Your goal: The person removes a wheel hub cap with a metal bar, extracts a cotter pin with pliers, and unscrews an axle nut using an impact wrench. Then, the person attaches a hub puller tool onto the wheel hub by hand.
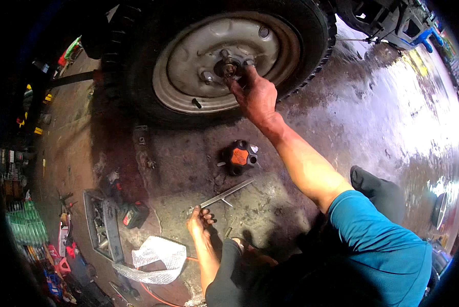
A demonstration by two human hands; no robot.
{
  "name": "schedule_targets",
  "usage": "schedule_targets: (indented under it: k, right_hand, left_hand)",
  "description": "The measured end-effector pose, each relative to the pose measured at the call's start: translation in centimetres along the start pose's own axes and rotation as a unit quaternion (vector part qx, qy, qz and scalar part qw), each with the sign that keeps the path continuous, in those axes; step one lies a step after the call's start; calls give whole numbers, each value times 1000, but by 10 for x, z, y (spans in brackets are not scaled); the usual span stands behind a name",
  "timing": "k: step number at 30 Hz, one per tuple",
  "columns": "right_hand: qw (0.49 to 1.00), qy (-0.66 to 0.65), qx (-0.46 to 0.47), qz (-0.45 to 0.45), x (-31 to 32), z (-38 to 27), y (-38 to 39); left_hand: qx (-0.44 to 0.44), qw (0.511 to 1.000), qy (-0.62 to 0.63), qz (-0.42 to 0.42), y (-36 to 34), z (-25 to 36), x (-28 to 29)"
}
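Note:
My right hand (256,96) reaches up to the middle of a steel wheel (180,64) in a black tyre (137,82). Its fingers are bent around the hub (229,67), among the wheel nuts; whatever they pinch is hidden. Low over the floor, my left hand (200,221) curls its fingers at the near end of a long metal bar (227,192), which slants away to the right. A short thin rod shows beside the bar. Between the wheel and the bar, a black lobed cap with an orange centre (239,156) lies on the floor.
To the left stands a grey metal tray (115,240) of tools, with a black-and-red battery pack (135,215) beside it. Bubble wrap (160,258) and an orange hose (155,295) lie near my left forearm. Tools and green items (27,222) line the left edge.

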State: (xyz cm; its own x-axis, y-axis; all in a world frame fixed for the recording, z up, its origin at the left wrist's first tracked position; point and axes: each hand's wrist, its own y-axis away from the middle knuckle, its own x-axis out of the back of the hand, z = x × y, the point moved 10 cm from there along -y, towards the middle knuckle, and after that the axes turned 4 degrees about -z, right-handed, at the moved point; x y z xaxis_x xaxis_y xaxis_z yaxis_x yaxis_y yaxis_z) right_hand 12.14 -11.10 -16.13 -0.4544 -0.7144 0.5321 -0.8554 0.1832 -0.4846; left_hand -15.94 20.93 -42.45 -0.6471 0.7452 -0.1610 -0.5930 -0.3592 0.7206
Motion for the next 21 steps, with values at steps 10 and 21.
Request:
schedule_targets:
  k: [10,21]
  right_hand:
    - [986,133,76,-71,-6,-7,-16]
    - [819,383,265,-335,-16,-33,-32]
  left_hand:
    - [-15,999,-48,6,-5,-8,3]
    - [-39,999,-10,7,-8,-7,13]
